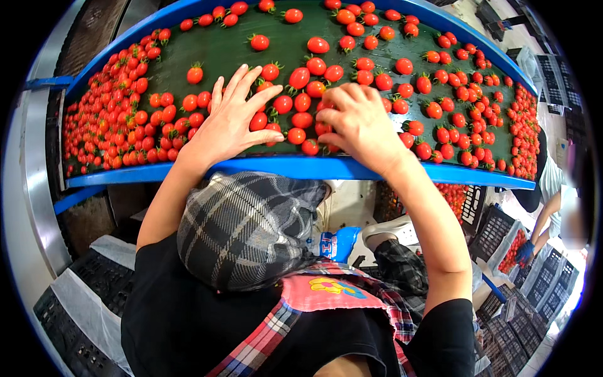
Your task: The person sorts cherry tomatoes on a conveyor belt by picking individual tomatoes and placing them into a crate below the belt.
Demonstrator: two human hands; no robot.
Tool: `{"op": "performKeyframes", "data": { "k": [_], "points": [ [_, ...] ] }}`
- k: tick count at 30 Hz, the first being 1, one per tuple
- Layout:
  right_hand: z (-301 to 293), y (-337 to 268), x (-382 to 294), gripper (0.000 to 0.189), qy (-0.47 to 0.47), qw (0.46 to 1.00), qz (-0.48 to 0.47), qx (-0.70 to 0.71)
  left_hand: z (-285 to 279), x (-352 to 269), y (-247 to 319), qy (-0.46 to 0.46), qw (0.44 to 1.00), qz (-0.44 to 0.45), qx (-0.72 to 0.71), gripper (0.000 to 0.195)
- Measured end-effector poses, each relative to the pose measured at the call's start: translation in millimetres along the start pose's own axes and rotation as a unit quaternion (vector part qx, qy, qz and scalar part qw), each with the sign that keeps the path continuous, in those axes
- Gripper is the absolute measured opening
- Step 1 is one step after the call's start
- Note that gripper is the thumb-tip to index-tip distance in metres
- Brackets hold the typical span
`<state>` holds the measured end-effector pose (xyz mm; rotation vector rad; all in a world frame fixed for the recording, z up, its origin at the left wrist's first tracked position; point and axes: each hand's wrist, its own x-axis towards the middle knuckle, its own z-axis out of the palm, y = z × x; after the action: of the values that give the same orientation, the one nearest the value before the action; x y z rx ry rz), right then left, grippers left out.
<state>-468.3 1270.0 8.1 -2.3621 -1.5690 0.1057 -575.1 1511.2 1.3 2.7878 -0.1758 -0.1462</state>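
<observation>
My left hand (pixel 230 115) lies palm down with its fingers spread over cherry tomatoes (pixel 258 121) on a green conveyor belt (pixel 226 56). Its thumb reaches across the row nearest the belt's front edge. To the right, my right hand (pixel 362 125) curls its fingers downward, touching tomatoes beside it. Whether it grips one is hidden under the fingers. Between both hands sits a loose cluster of red tomatoes (pixel 302 120), some with green calyxes.
Blue rails (pixel 330 168) border the belt. Tomatoes pile densely at the left end (pixel 108 108) and right end (pixel 524 132). Black plastic crates (pixel 89 282) stand lower left. At right, another person's gloved hand (pixel 524 252) is at a lined crate of tomatoes (pixel 511 252).
</observation>
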Motion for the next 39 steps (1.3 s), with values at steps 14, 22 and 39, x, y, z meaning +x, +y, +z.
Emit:
{"op": "performKeyframes", "data": {
  "k": [14,22,39],
  "points": [
    [-119.2,12.1,-116.7,0.023,-0.113,0.89,0.331,0.293,-23.6,23.2,6.1,0.013,0.988,0.121,-0.095,0.051],
    [-149.3,-3.9,-177.7,0.027,-0.104,0.924,0.345,0.126,-4.7,41.6,26.8,0.04,0.952,0.287,-0.1,0.037],
    [-33.6,-52.8,-12.7,0.039,0.002,0.668,0.329,0.668,-35.8,32.0,30.2,-0.011,0.919,0.164,-0.357,0.053]
  ]
}}
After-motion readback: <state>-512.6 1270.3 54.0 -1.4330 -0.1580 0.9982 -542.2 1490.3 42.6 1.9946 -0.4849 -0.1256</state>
